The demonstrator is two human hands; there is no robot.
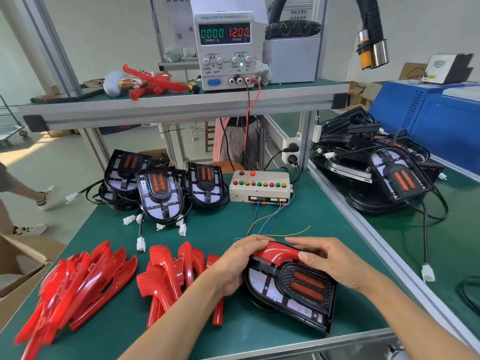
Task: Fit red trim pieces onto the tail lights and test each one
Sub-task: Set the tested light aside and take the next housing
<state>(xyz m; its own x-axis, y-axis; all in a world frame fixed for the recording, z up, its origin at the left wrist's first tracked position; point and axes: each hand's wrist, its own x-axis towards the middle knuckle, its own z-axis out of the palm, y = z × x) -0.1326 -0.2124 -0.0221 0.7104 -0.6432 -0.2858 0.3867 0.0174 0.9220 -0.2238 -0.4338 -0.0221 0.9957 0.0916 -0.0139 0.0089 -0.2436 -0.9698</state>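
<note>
A black tail light (293, 287) with two orange lenses lies on the green mat at front centre. A glossy red trim piece (276, 253) sits along its far edge. My left hand (240, 263) curls round the trim's left end and the lamp's side. My right hand (330, 258) presses the trim's right end with fingers and thumb. Two piles of loose red trim pieces (78, 284) (171, 276) lie to the left. Three more tail lights (161, 193) stand further back, with white plugs on their cables.
A test box (259, 188) with coloured buttons sits behind the lamp, thin wires trailing toward my hands. A power supply (224, 48) on the upper shelf reads 12.00 V. More tail lights (384, 172) are heaped at right. A cardboard box (18, 271) stands at left.
</note>
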